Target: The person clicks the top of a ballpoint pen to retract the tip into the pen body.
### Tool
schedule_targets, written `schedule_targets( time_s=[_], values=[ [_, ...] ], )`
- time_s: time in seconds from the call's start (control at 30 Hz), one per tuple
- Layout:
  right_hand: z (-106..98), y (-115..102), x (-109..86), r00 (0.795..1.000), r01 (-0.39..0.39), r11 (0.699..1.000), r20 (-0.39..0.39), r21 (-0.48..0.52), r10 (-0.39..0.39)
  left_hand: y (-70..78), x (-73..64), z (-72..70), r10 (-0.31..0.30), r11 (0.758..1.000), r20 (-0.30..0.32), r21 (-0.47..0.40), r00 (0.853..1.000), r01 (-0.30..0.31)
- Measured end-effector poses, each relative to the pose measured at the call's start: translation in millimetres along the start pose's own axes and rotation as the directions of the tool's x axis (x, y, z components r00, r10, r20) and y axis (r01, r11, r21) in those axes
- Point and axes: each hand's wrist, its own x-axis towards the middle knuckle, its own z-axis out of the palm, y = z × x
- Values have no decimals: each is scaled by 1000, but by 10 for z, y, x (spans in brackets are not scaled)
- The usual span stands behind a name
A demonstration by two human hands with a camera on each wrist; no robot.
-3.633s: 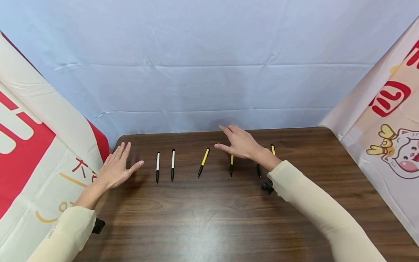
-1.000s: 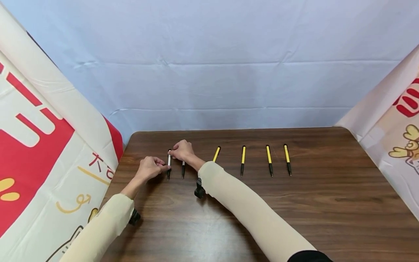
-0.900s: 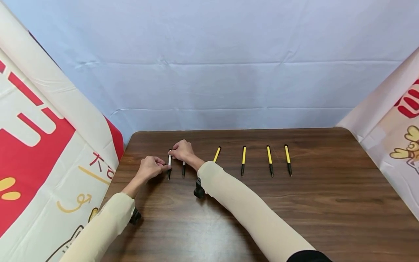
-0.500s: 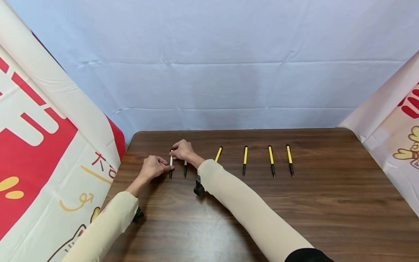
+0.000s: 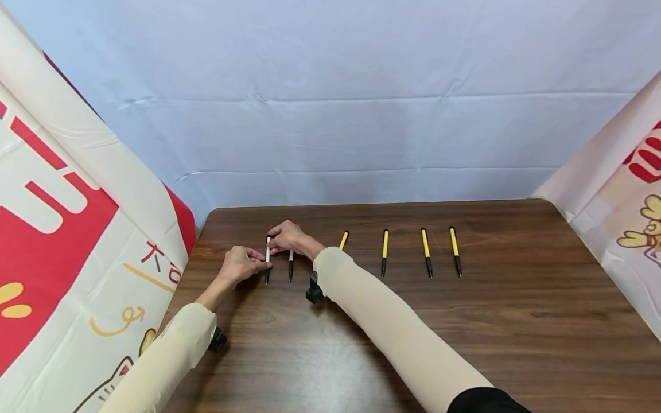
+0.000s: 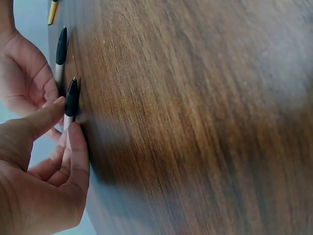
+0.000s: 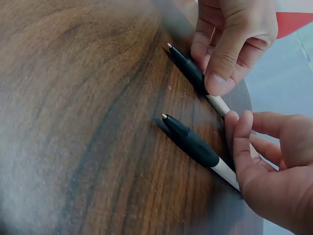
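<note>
Two white ballpoint pens with black grips lie side by side on the left of the table. My left hand (image 5: 240,264) pinches the leftmost white pen (image 7: 218,105) near its black grip, between thumb and fingers. At the same pen's far, white end, my right hand (image 5: 287,236) has its thumb and fingertips curled in on the barrel. In the right wrist view the second white pen (image 7: 188,142) lies just beside, its far end hidden behind the right hand (image 7: 279,156). The tips of both white pens point toward me.
Several yellow pens with black grips lie in a row to the right, among them one tilted yellow pen (image 5: 343,240) partly covered by the right sleeve. The brown wooden table (image 5: 516,321) meets a pale cloth backdrop (image 5: 361,132) behind; printed banners hang at both sides.
Earlier both hands hovered with fingers spread, the right over the yellow pens. Both have since come to the leftmost white pen. Over the last second they have hardly moved.
</note>
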Motion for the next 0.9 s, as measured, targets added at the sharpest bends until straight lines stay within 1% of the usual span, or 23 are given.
schedule_targets(
  time_s=[0.13,0.27,0.37,0.57,0.63,0.77,0.9],
  values=[
    [-20,10,24,1000,-3,997,17,72,1,-3,3,0,-18,999,12,-48,1000,19],
    [-34,13,36,1000,20,992,-11,124,-19,-2,3,-12,-37,993,29,-111,999,40],
    [-42,19,42,999,22,984,-30,174,-17,-6,0,-23,-45,988,46,-148,998,52],
    [-57,30,45,1000,-21,948,-5,319,24,-10,-10,-35,-71,976,71,-202,995,84],
    [-62,25,42,999,-32,934,-3,356,36,0,-17,-40,-70,971,85,-223,994,88],
    [-72,10,36,998,-51,909,-3,414,58,29,-32,-50,-81,948,121,-297,989,114],
    [-80,1,28,997,-79,896,19,436,79,50,-55,-64,-98,914,171,-374,980,156]
  ],
)
